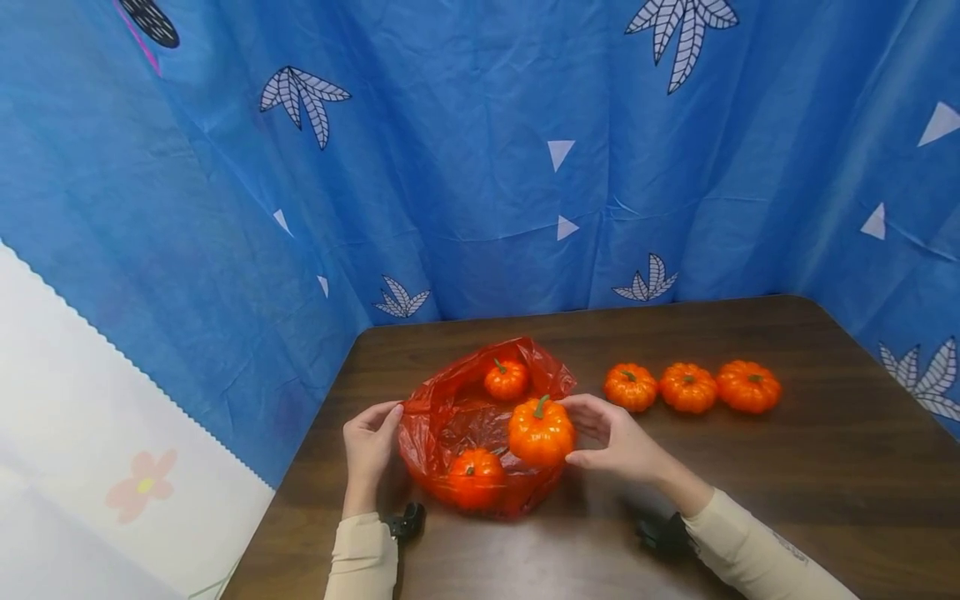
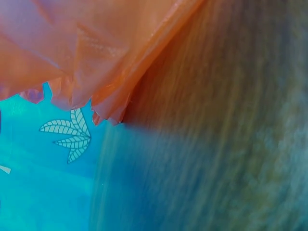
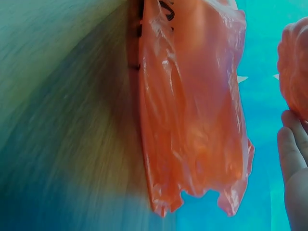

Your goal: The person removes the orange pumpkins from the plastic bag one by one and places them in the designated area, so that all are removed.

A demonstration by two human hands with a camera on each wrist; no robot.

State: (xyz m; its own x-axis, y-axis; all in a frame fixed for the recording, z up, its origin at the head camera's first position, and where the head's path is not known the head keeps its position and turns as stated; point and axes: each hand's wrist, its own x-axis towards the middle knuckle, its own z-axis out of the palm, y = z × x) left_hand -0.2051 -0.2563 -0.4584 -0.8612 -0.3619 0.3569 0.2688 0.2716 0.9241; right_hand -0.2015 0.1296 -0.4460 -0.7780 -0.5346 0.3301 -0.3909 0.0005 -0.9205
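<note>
A red plastic bag (image 1: 423, 446) lies spread open on the table, its mouth facing up. My left hand (image 1: 370, 437) pinches the left edge of the bag between thumb and fingers. Over the right side of the bag's mouth, my right hand (image 1: 618, 437) grips a small orange pumpkin (image 1: 542, 433) with a green stem, thumb below and fingers behind. Inside the bag sit two more pumpkins, one at the back (image 1: 506, 380) and one at the front (image 1: 476, 479), the latter partly behind the thin plastic. The right wrist view shows the held pumpkin (image 3: 296, 67) beside the bag's outer wall (image 3: 192, 110).
Three orange pumpkins stand in a row right of the bag: the left one (image 1: 631, 387), the middle one (image 1: 688, 388) and the right one (image 1: 748, 387). A dark wooden table (image 1: 810, 467) bears everything. Blue patterned curtains (image 1: 480, 167) hang behind it.
</note>
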